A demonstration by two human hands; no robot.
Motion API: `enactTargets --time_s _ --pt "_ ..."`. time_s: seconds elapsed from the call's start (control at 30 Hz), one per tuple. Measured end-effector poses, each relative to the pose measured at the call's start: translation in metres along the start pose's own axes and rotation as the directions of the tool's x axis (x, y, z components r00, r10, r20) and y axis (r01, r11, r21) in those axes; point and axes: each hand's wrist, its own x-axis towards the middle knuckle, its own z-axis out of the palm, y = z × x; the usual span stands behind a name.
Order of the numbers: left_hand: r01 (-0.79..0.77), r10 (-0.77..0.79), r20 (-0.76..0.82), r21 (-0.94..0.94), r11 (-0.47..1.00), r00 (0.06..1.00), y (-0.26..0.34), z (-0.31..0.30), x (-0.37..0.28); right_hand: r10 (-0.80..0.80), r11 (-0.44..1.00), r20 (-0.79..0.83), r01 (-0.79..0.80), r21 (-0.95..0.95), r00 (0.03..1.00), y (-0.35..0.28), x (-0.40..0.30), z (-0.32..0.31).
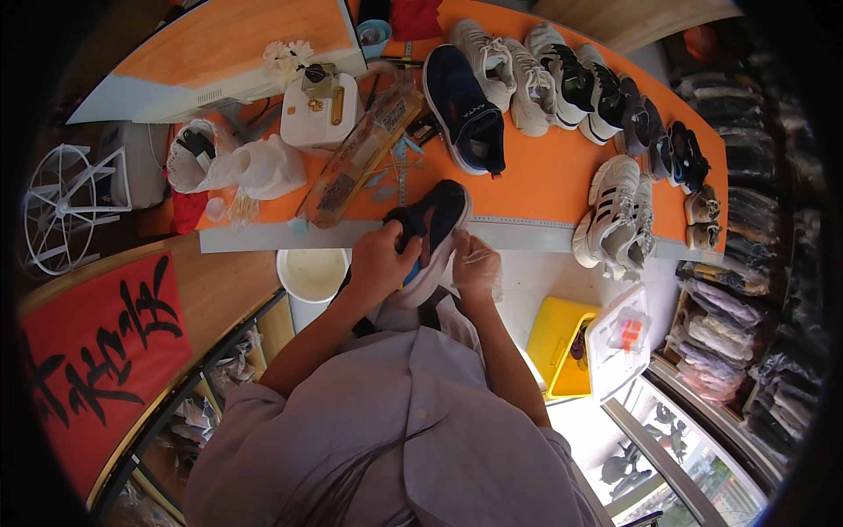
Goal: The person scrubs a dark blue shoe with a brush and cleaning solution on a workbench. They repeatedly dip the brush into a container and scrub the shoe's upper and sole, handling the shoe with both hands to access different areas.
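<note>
A dark blue sneaker with a pale sole (440, 230) is held up at the table's near edge, its toe pointing away from me. My left hand (382, 260) grips the shoe's left side near the opening. At the right edge of its sole is my right hand (475, 265), in a thin clear plastic glove, its fingers closed together against the sidewall; whether it pinches something small is hidden. A similar dark blue ANTA sneaker (461, 109) lies farther back on the orange tabletop (540, 178).
Several pairs of shoes line the table's back and right, including white sneakers with black stripes (614, 211). At left stand a white box (319, 112), a plastic bottle (267, 166) and loose cotton swabs (242, 207). Below are a white bucket (313, 273) and a yellow bin (560, 342).
</note>
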Motion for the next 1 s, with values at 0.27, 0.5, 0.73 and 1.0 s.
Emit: enactTargets --time_s 0.27,0.5,0.73,1.0 --pt "-0.160 0.158 0.030 0.126 0.979 0.987 -0.007 0.003 -0.003 0.077 0.989 -0.025 -0.080 -0.124 0.997 0.058 0.062 0.026" --pt "-0.161 0.158 0.039 0.116 0.980 0.987 -0.010 0.004 -0.006 0.182 0.963 0.034 -0.171 -0.208 0.983 0.048 0.062 0.027" --pt "-0.173 0.174 0.002 0.109 0.979 0.985 -0.006 -0.004 0.000 0.286 0.958 0.149 -0.286 -0.022 0.947 0.046 0.045 0.021" --pt "-0.218 0.212 0.054 0.142 0.966 0.976 -0.004 -0.002 0.002 0.187 0.971 0.111 -0.166 -0.172 0.976 0.087 0.092 0.063"
